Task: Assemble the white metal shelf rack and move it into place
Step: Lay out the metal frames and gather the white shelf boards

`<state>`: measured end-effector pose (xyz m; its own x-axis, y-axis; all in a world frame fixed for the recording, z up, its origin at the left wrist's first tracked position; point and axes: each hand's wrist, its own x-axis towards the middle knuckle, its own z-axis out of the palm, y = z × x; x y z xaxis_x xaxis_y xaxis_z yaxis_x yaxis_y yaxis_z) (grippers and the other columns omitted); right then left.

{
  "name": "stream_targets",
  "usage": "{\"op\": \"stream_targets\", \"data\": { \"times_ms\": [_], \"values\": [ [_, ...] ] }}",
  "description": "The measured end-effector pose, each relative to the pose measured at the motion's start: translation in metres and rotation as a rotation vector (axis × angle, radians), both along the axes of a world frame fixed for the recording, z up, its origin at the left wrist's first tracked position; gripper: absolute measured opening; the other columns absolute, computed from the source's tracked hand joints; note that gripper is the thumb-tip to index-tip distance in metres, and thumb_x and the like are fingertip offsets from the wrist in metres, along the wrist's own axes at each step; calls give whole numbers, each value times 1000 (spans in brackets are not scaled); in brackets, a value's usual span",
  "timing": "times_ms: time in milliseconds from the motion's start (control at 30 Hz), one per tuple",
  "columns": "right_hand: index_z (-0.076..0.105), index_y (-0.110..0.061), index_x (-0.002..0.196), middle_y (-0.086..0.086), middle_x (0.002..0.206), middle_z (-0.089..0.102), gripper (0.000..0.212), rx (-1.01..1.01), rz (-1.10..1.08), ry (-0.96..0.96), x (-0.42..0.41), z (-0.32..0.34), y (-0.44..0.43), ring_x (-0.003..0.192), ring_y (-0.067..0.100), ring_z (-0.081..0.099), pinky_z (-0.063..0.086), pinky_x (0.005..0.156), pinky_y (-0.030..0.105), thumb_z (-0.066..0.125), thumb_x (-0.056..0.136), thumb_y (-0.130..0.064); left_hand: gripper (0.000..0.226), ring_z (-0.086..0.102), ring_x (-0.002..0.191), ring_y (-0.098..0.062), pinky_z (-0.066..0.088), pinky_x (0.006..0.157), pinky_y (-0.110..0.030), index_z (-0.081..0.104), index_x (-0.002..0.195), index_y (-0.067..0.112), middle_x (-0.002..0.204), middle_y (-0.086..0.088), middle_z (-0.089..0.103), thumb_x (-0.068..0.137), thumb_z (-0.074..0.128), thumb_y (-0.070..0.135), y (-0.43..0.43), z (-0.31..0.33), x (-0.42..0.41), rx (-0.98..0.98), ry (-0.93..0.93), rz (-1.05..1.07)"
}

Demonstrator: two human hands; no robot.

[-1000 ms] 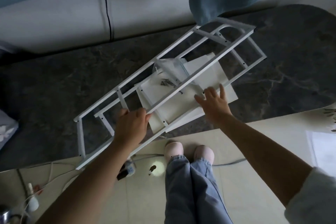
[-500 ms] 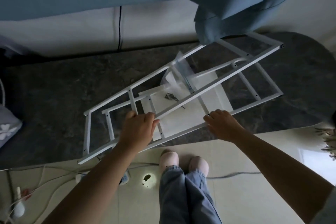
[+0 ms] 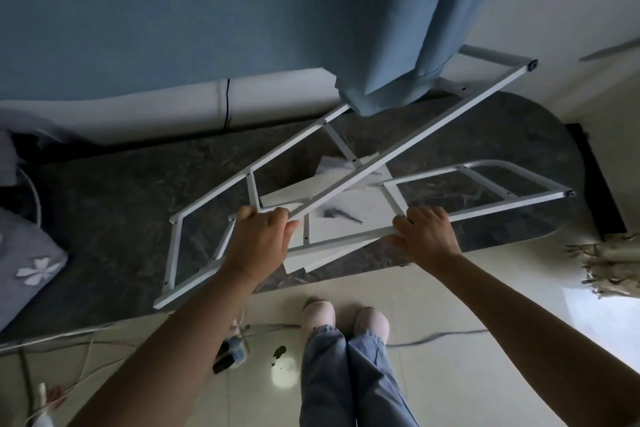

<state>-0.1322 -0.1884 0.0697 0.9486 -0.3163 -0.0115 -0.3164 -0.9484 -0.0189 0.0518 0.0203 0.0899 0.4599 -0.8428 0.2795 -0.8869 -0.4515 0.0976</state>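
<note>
Above the dark marble bench (image 3: 121,204), the white rack frame (image 3: 408,146) has tilted up. The left hand (image 3: 259,243) and right hand (image 3: 426,236) each have their grip curled round a rail, so the lift looks begun.

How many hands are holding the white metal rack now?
2. The left hand grips a bar of the rack near its middle; the right hand grips the near bar, further right.
</note>
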Motion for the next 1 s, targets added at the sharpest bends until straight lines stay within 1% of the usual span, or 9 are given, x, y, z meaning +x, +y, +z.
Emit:
{"op": "stream_targets", "data": {
  "times_ms": [100, 200, 300, 367, 500, 633, 833, 933, 1000],
  "values": [
    [68, -15, 70, 1, 58, 61, 31, -30, -11, -34, -7, 27, 0, 55, 22, 61, 53, 63, 35, 76, 62, -44, 65, 38, 30, -17, 24, 63, -32, 54, 61, 9, 35, 1, 40, 101, 10, 35, 6, 19, 0, 45, -25, -19],
    [68, -16, 71, 1, 59, 61, 32, -64, -2, -81, -10, 55, 4, 55, 21, 61, 53, 63, 35, 64, 68, -47, 66, 36, 30, -16, 39, 63, -30, 54, 61, 11, 34, 2, 39, 101, 7, 37, 14, 35, -1, 55, -19, -31],
    [68, -15, 69, 1, 58, 60, 31, -99, -1, -109, -12, 80, 10, 54, 22, 60, 52, 61, 35, 73, 64, -45, 66, 26, 32, -13, 44, 60, -27, 52, 60, 12, 34, 3, 39, 101, 6, 37, 21, 54, 2, 31, -52, -36],
    [68, -16, 68, 1, 57, 59, 31, -120, -8, -125, -11, 96, 15, 53, 21, 59, 51, 60, 34, 71, 64, -46, 65, 24, 33, -12, 45, 59, -27, 51, 60, 12, 35, 3, 39, 101, 7, 36, 24, 64, 8, 18, -75, -40],
    [69, -18, 67, 0, 57, 60, 31, -136, -43, -141, -7, 120, 24, 52, 20, 59, 51, 59, 32, 73, 59, -47, 64, 43, 30, -16, 47, 59, -27, 51, 59, 11, 35, 1, 44, 101, 9, 35, 29, 80, 17, -6, -108, -82],
    [69, -20, 67, 0, 55, 60, 32, -113, -110, -82, -1, 129, 31, 52, 21, 59, 51, 57, 33, 80, 53, -47, 64, 46, 29, -16, 44, 57, -25, 53, 60, 11, 35, 1, 46, 100, 8, 34, 31, 92, 18, 13, -115, -122],
    [70, -19, 70, 1, 60, 63, 33, -125, -57, -60, -20, 143, 46, 55, 22, 61, 51, 59, 33, 81, 55, -45, 35, 47, 30, -15, 45, 57, -25, 59, 64, 11, 38, 1, 50, 89, 41, 29, 56, 112, -3, 92, -137, -128],
    [70, -19, 75, 2, 69, 67, 32, -141, -5, -21, -40, 153, 53, 62, 22, 64, 51, 62, 34, 80, 59, -45, 23, 45, 28, -15, 46, 53, -28, 57, 63, 11, 38, 1, 48, 75, 73, 22, 83, 126, -31, 98, -161, -93],
    [70, -18, 77, 3, 72, 68, 31, -147, 50, 4, -52, 160, 60, 64, 23, 64, 52, 63, 34, 79, 61, -44, 24, 44, 28, -16, 46, 52, -27, 56, 62, 11, 37, 0, 47, 74, 74, 21, 103, 133, -54, 84, -183, -34]
  ]
}}
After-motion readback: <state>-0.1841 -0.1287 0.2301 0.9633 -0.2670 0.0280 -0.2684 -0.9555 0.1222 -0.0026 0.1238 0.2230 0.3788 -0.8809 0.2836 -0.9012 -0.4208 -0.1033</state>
